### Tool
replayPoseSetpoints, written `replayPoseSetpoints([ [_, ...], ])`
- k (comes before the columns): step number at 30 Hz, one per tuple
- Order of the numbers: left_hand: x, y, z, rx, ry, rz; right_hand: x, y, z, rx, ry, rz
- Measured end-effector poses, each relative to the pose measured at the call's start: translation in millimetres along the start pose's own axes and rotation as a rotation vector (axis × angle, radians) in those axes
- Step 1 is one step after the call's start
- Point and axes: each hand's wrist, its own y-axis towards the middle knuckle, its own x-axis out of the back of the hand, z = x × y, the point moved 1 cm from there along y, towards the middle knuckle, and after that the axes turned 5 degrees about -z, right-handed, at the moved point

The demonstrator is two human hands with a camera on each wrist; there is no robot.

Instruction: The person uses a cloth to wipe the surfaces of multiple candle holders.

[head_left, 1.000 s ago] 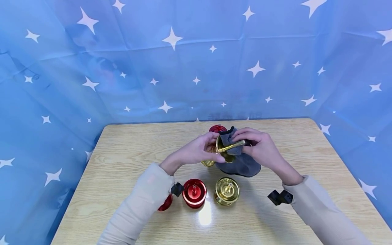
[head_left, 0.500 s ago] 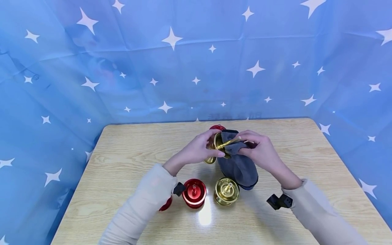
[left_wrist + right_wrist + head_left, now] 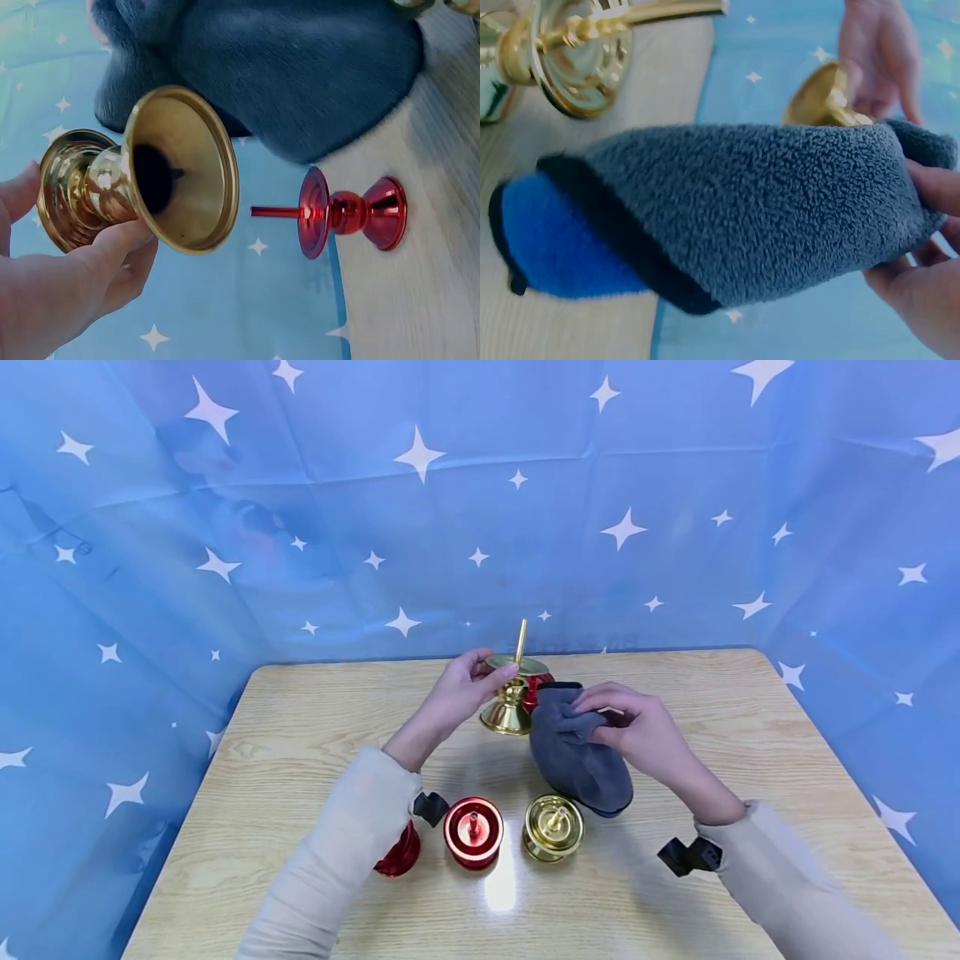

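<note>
The left hand (image 3: 457, 693) pinches the shiny gold metal candle holder with a thin spike (image 3: 512, 693) by its top dish and holds it upright, just over the far part of the light wooden table (image 3: 300, 727). From the left wrist view its bell-shaped foot (image 3: 180, 169) looks to be off the wood. The right hand (image 3: 637, 731) has its fingers curled around a fluffy grey cloth with a blue underside (image 3: 577, 760). The cloth hangs down and its low end rests on the table. Cloth and gold holder are close but not touching, so the wiping of this one looks finished or paused.

A red candle holder (image 3: 536, 681) stands right behind the gold one, very near it. Near the person stand a second gold holder (image 3: 553, 828) and a red one (image 3: 472, 832). Another red one (image 3: 397, 852) is partly hidden by the left sleeve (image 3: 337, 860). A blue curtain with white stars (image 3: 300, 527) hangs all around.
</note>
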Motion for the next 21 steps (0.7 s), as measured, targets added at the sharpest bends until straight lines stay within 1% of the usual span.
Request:
replayPoseSetpoints([
  [2, -3.7, -0.2, 0.4, 0.013, -0.005, 0.005, -7, 2, 0, 0.004, 0.003, 0.0],
  [5, -9.4, -1.1, 1.7, 0.032, -0.016, 0.027, -13, 6, 1, 0.008, 0.002, -0.032],
  [9, -13.7, -2.0, 2.8, 0.053, -0.093, 0.038, -14, 10, 4, 0.003, 0.02, -0.076],
  [11, -14.2, -2.4, 3.2, 0.047, -0.079, 0.05, -13, 11, 6, 0.002, 0.032, -0.086],
  [13, -14.2, -3.6, 3.4, 0.031, -0.024, 0.083, -12, 13, 9, 0.0, 0.039, -0.092],
  [16, -13.1, -6.5, 3.1, -0.015, 0.046, 0.155, -9, 15, 14, -0.006, 0.054, -0.102],
  [19, -10.6, -8.8, 3.0, -0.072, 0.043, 0.227, -6, 17, 17, -0.015, 0.07, -0.104],
  [21, -9.2, -9.7, 3.2, -0.105, 0.057, 0.256, -4, 17, 17, -0.02, 0.074, -0.102],
])
